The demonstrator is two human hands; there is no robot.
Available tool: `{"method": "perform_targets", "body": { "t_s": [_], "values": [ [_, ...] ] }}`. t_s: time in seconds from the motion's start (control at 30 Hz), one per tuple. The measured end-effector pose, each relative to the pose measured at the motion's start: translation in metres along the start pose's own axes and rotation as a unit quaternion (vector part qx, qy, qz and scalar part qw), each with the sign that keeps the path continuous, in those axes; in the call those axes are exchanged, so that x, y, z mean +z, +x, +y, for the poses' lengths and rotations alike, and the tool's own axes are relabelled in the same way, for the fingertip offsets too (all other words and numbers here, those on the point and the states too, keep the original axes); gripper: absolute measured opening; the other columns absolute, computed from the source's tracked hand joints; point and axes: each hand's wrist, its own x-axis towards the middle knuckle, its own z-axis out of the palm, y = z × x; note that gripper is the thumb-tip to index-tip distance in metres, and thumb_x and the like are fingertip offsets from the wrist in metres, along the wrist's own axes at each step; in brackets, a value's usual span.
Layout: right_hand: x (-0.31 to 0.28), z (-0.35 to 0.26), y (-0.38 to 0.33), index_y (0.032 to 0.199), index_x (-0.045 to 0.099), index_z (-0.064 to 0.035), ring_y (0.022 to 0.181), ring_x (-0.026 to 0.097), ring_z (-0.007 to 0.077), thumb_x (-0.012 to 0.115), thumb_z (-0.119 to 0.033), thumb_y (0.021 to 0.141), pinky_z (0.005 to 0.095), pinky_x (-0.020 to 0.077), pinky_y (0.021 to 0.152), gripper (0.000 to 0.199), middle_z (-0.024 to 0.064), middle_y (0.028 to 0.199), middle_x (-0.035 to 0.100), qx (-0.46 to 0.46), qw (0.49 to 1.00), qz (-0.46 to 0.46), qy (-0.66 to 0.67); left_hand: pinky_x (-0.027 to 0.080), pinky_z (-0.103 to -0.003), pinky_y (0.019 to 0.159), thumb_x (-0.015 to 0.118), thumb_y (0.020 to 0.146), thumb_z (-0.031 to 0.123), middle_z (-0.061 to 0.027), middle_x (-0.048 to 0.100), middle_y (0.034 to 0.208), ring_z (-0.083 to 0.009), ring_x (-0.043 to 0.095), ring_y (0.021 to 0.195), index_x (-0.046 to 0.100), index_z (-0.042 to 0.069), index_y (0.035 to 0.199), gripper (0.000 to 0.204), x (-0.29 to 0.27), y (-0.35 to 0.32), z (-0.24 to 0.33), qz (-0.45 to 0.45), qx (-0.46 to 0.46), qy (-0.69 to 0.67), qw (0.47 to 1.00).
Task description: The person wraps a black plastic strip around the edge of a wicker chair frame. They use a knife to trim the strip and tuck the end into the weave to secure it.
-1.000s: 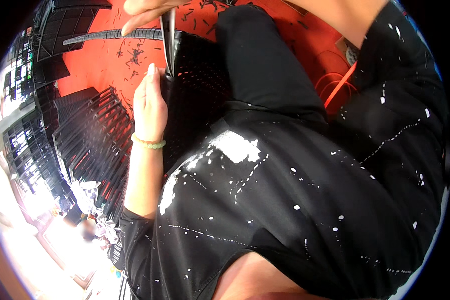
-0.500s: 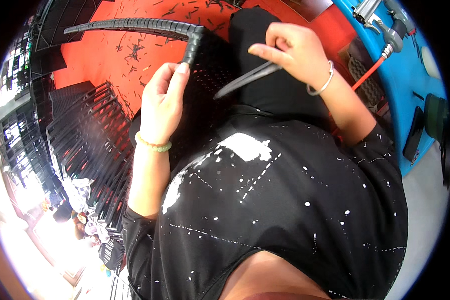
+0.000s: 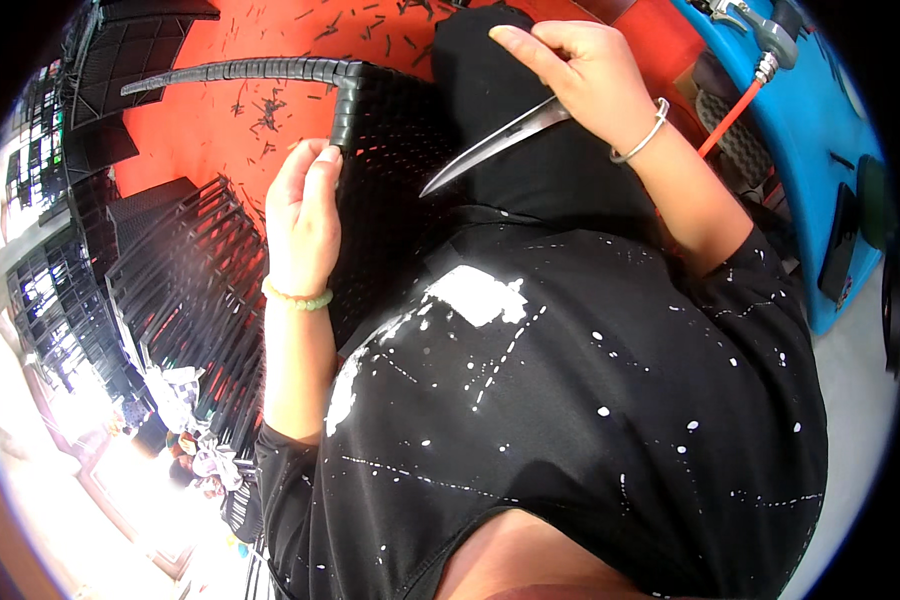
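Observation:
A black woven plastic-wicker panel [image 3: 395,135] lies across my lap, with strips wrapped tightly around its frame edge [image 3: 270,69]. My left hand [image 3: 305,205] is closed on that wrapped edge just below the corner, thumb on top. To its right, my right hand [image 3: 595,80] is closed on a tool with a long, pointed metal blade [image 3: 495,145]. The tip points down and left towards the panel without touching it. My right palm hides the handle, so I cannot tell its exact kind.
Black scraps [image 3: 265,110] litter the red floor [image 3: 210,130]. Black slatted frames [image 3: 185,275] stand to the left. On the right, a blue table [image 3: 805,120] holds an air tool [image 3: 775,45] with an orange hose [image 3: 735,118], plus a black phone-like slab [image 3: 836,245].
My left hand and the panel's corner have shifted left and slightly down in view. My right hand has risen slightly, and the blade, blurred before, now shows sharply.

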Motion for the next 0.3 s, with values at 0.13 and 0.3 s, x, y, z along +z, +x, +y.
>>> {"method": "perform_targets", "body": {
  "t_s": [0.13,0.3],
  "values": [
    [0.014,-0.015,-0.042,0.06,0.061,-0.0057,0.056,0.057,0.0317,0.065,-0.051,0.088,0.0402,0.0441,0.054,0.054,0.0127,0.057,0.054,-0.125,0.967,-0.222,-0.01,0.038,-0.02,0.076,0.052,0.1,0.014,0.0038,0.057,0.09,-0.0047,0.047,0.082,0.063,-0.004,0.104,0.021,-0.004,0.005,-0.004,-0.021,-0.018,0.02,0.999],
    [-0.018,-0.011,-0.042,0.054,0.053,-0.0069,0.054,0.055,0.0313,0.074,-0.046,0.083,0.0403,0.0419,0.052,0.053,0.0107,0.051,0.05,-0.155,0.885,-0.434,0.061,0.039,-0.024,0.068,0.053,0.1,0.02,0.001,0.05,0.077,-0.0069,0.045,0.074,0.061,0.002,0.099,0.02,-0.002,0.001,-0.007,0.007,0.014,0.043,0.999]
  ]
}}
